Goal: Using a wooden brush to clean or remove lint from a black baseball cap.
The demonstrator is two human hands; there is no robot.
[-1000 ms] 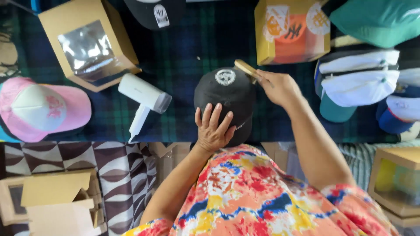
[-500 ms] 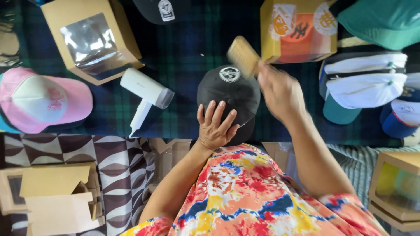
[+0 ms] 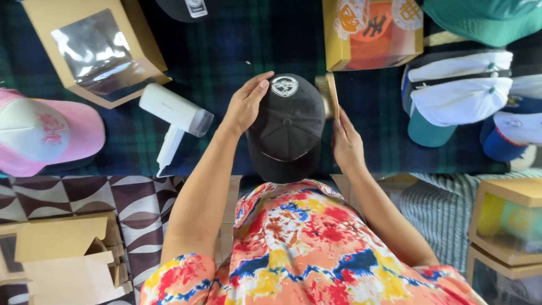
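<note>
left hand: we log it cupped against the far-left side of the black cap, thumb lying along the crown next to the round white patch, fingers curled over the edge. right hand: we log it closed around the handle of a wooden brush, which stands on edge against the cap's right side, touching or very nearly so; we cannot tell which. black cap: sits mid-tabletop between our two hands, just ahead of our torso, long axis running from patch at the far end to brim at the near end, pointing back at us. the brush lies parallel to that axis, and the right hand is the nearer one to it. plaid-covered tabletop: dark blue and green. left of the cap, apart from it: white handheld steamer, windowed cardboard box, pink and white cap. right: stacked caps in white, teal and blue; beyond, a yellow box with an orange cap.
</note>
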